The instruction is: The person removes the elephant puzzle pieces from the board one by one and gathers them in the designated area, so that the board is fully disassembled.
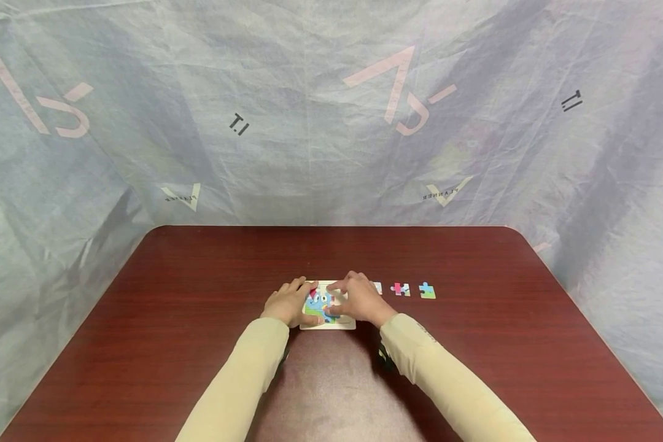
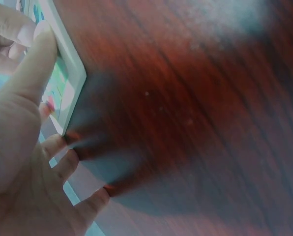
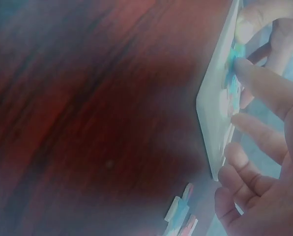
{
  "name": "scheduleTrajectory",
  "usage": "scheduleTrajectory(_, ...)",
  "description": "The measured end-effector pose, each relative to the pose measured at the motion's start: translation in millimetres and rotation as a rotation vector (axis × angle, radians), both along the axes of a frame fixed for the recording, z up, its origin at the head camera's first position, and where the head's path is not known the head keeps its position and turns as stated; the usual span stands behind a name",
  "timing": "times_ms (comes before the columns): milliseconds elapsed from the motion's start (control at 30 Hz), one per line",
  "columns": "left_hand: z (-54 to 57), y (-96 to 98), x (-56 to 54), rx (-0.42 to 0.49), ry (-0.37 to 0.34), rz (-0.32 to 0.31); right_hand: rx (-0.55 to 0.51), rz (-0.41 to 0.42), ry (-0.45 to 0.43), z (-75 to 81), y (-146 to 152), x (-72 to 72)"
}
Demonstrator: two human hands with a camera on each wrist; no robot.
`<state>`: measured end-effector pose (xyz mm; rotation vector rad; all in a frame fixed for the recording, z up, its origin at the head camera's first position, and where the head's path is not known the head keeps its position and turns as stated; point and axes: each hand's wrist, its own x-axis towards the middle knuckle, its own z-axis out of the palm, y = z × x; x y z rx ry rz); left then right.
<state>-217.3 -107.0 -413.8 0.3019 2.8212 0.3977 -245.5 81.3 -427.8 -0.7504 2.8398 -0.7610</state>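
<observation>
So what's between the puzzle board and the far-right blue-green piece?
Head view, left to right: the right grip, partly over the board; a pale piece partly hidden by it; then a pink piece, with bare tabletop either side.

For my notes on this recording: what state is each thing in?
Puzzle: flat, partly assembled
Left hand: spread, thumb on the puzzle
Right hand: over the puzzle, touching it
Pink piece: loose, flat
Blue-green piece: loose, flat
Third piece: off the puzzle, partly hidden
Curtain: hanging, wrinkled
</observation>
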Motion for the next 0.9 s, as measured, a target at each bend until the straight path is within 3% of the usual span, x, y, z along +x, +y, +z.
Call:
scheduleTrajectory(233, -1.9, -0.1, -2.0, 0.001, -0.008, 0.003, -0.004, -0.010, -0.042, 0.1, -2.9, -2.1)
scheduleTrajectory(467, -4.0, -0.2, -3.5, -0.006, -0.016, 0.007, -0.054, -0.003, -0.007, -0.8, -1.0, 0.0)
scheduleTrajectory(900, -2.3, -1.2, -3.6, 0.005, -0.012, 0.006, -0.037, 0.011, -0.006, -4.5, 6.8, -4.2)
